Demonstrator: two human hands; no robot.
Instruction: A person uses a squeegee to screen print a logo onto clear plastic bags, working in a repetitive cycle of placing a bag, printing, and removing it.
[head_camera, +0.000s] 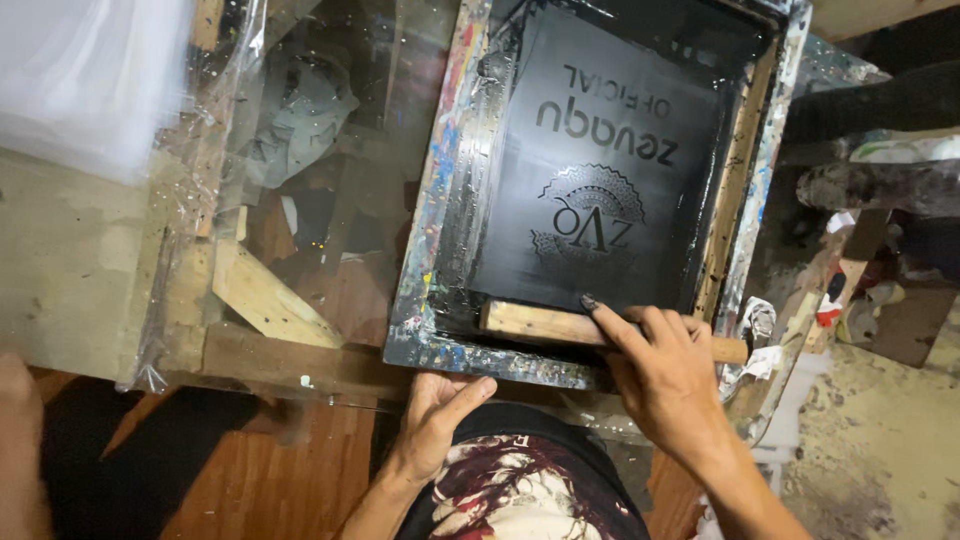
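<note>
Hands first: the right hand is wrapped over a wooden squeegee, fingers curled across the handle with the inky index finger stretched out along the top, so it's clearly gripping it. The left hand is open-ish, thumb spread, palm and fingers pressed up against the near edge of the screen frame, not closed around anything. The squeegee lies flat at the near end of the frame, right down by the person's belly, and its long axis runs left to right across the screen, tilted a touch so the right end sits slightly lower in the head view. One end pokes out past the right hand toward the frame's right rail. The frame itself is a paint-splattered rectangle, long axis running away from the person, with its far end at the top of the view. Inside it the black mesh is coated in dark ink, and the lettering and round ornament design on it read upside down from this side. The frame sits on a rough wooden bench with clear plastic sheeting draped over the left part. Off to the right there's a messy heap of rags and scraps, and a dark printed shirt shows at the bottom edge.
</note>
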